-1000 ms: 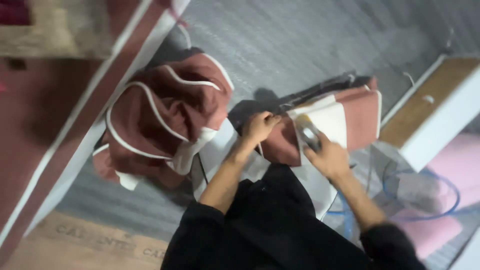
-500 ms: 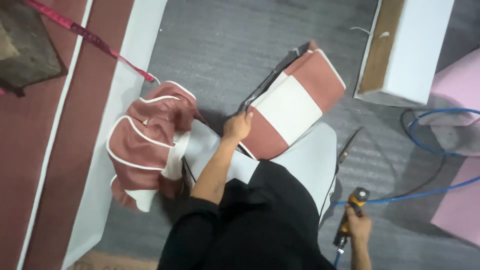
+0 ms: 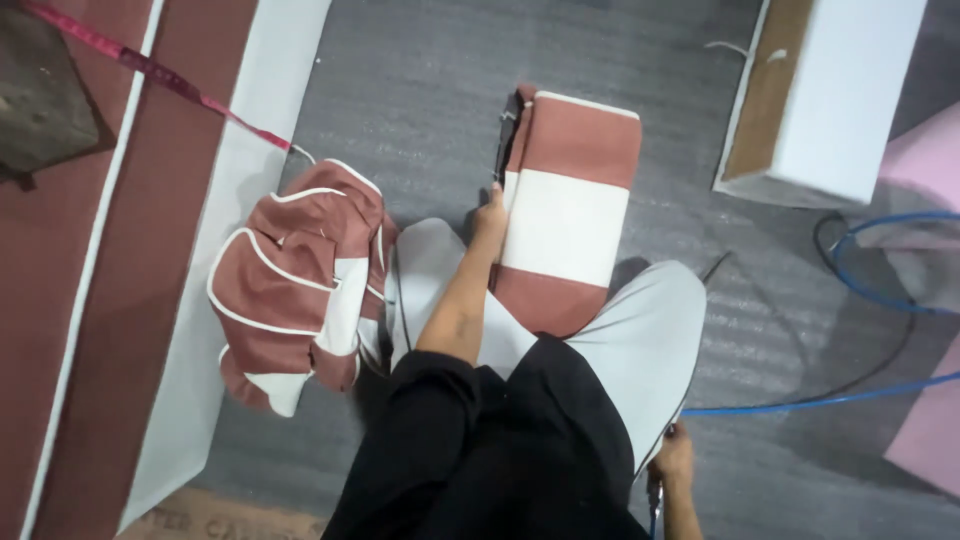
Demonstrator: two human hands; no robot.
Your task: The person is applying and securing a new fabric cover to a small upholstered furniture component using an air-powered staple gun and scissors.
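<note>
A padded cushion panel (image 3: 570, 200) in reddish-brown and white fabric rests on my lap, between my knees in light grey trousers. My left hand (image 3: 490, 215) grips its left edge, by the dark underside. My right hand (image 3: 672, 462) hangs low at my right side and holds a tool (image 3: 655, 500) joined to a blue hose (image 3: 800, 403); only the top of the tool shows.
A heap of matching reddish-brown covers with white piping (image 3: 295, 280) lies on the grey floor at my left. A long reddish-brown and white upholstered piece (image 3: 150, 250) runs along the left. A white foam block with a wooden side (image 3: 830, 90) stands at upper right; pink foam (image 3: 930, 160) beyond.
The cushion has turned upright on my lap. My right hand has left it and dropped to my right side with the tool. My left hand stays on the cushion's edge.
</note>
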